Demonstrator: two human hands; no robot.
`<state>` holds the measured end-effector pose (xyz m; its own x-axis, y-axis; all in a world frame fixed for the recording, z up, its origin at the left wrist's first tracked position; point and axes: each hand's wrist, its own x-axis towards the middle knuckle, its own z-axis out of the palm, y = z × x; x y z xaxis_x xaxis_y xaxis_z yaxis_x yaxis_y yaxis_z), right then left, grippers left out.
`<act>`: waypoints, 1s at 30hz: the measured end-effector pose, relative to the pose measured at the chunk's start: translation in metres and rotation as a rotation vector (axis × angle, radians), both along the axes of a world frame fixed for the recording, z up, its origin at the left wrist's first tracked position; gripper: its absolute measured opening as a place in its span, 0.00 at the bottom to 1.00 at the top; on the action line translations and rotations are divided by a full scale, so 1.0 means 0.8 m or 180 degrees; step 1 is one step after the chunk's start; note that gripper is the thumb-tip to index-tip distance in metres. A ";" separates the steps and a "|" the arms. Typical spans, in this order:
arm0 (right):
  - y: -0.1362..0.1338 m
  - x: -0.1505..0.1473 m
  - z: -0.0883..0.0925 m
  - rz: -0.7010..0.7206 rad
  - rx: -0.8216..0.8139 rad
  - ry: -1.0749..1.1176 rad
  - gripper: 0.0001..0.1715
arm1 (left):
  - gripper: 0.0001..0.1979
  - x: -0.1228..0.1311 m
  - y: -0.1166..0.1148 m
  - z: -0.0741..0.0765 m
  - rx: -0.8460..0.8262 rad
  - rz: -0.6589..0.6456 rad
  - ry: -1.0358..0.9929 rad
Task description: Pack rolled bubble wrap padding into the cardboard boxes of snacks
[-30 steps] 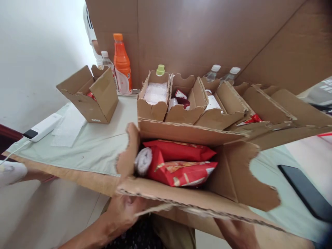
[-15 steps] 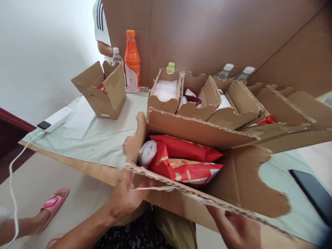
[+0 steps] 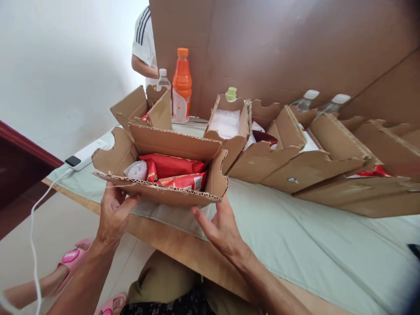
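Observation:
An open-topped cardboard box sits between my two hands at the left part of the table. Inside it lie red packets and a rolled white item at the left end. My left hand grips the box's near left side, its fingers partly hidden beneath. At the near right corner my right hand holds the box, thumb along the front and fingers behind the end wall. Just behind stands another cardboard box with something red inside.
A row of cardboard boxes with mixed contents runs along the back right. An orange bottle and clear bottles stand behind. A white device with a cable lies at the left edge. A person's sleeve shows beyond the cardboard panel.
Both hands have carried the box with the red packets leftward and away from me, over beside the box at the left. My view has shifted a little.

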<state>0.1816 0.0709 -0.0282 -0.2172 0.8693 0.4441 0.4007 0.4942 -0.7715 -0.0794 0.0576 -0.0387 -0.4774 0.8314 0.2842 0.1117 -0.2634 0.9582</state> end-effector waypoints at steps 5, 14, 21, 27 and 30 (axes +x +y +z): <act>0.045 -0.009 -0.001 -0.0010 -0.0150 0.0115 0.31 | 0.28 0.031 -0.041 -0.013 -0.0129 0.0334 -0.0123; 0.121 -0.041 -0.006 0.0131 -0.0016 0.0247 0.41 | 0.43 0.077 -0.080 -0.004 -0.0215 0.0240 -0.0003; 0.126 -0.065 -0.015 -0.0363 0.0311 -0.0216 0.40 | 0.45 0.102 -0.094 -0.027 -0.0228 0.0188 0.0264; 0.115 -0.074 -0.017 -0.0270 0.0317 -0.0127 0.35 | 0.43 0.110 -0.085 -0.030 -0.0147 -0.0149 0.0566; 0.112 -0.071 -0.038 -0.0226 0.0193 -0.0016 0.32 | 0.44 0.108 -0.067 -0.031 -0.0120 -0.0250 0.0746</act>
<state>0.1246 0.1603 -0.0584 -0.1583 0.8542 0.4953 0.4404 0.5100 -0.7389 0.0072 0.0039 -0.0638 -0.3356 0.8755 0.3477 0.3128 -0.2446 0.9178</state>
